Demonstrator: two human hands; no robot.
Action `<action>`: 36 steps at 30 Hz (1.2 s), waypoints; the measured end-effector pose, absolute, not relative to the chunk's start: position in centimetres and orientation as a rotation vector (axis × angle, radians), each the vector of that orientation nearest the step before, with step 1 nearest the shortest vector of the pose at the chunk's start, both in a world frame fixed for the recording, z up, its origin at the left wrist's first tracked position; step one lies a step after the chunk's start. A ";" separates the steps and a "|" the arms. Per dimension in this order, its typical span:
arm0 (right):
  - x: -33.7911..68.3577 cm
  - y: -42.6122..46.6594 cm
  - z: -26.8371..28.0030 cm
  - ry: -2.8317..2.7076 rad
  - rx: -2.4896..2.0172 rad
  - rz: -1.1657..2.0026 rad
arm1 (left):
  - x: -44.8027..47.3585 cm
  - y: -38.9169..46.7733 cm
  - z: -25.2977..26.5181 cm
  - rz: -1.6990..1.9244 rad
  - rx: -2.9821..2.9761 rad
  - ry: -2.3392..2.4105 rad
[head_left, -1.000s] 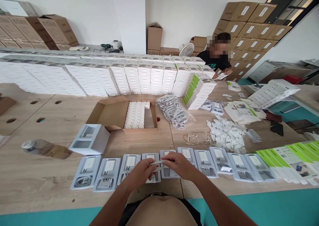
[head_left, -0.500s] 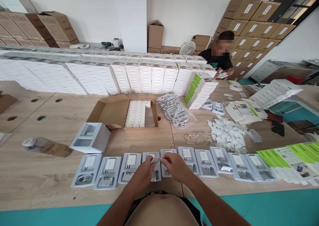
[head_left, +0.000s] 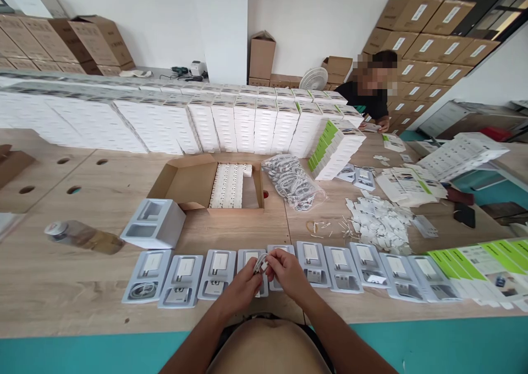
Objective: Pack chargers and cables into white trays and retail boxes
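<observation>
A coiled grey-white charging cable (head_left: 259, 263) is held between my two hands, above the row of trays. My left hand (head_left: 245, 284) is closed round the coil. The fingers of my right hand (head_left: 284, 269) pinch the cable near a white connector end. Beneath and beside them lie pale plastic trays (head_left: 199, 269), each with a white charger block (head_left: 220, 260) in its upper compartment. The leftmost tray also has a coiled cable (head_left: 142, 290) in its lower compartment. My hands partly cover two of the middle trays.
Behind the trays are an open carton (head_left: 181, 181) of white chargers, a plastic bag of cables (head_left: 291, 181) and a stack of empty trays (head_left: 159, 223). A bottle (head_left: 84, 236) lies at left. Small white pieces (head_left: 381, 220) are heaped at right. A co-worker (head_left: 369, 93) sits beyond white boxes (head_left: 245, 124).
My hands have stayed together over the middle trays; the cable is now gathered into a tighter bundle, its white connector end showing. The whole view has shifted slightly.
</observation>
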State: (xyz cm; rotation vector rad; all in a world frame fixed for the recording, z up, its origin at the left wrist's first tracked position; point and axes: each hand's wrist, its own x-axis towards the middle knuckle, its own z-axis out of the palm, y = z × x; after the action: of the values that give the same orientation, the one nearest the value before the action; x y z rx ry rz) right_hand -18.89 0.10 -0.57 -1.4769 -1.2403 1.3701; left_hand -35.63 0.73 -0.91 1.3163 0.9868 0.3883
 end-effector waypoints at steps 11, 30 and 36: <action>-19.5 -0.5 0.7 -1.466 -1.679 0.850 | -35.4 1.7 0.5 0.442 1.092 0.892; -19.4 -0.1 0.1 -1.593 -1.647 0.760 | -34.6 2.0 0.2 0.485 0.796 0.870; -20.0 0.0 -1.1 -1.408 -1.546 0.718 | -34.7 2.2 0.0 0.510 0.753 0.848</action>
State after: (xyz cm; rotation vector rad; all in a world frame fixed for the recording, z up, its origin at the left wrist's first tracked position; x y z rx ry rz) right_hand -19.95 0.00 -1.12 -1.5465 -1.4075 0.7178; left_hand -34.66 2.22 0.03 0.7525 0.8476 0.5098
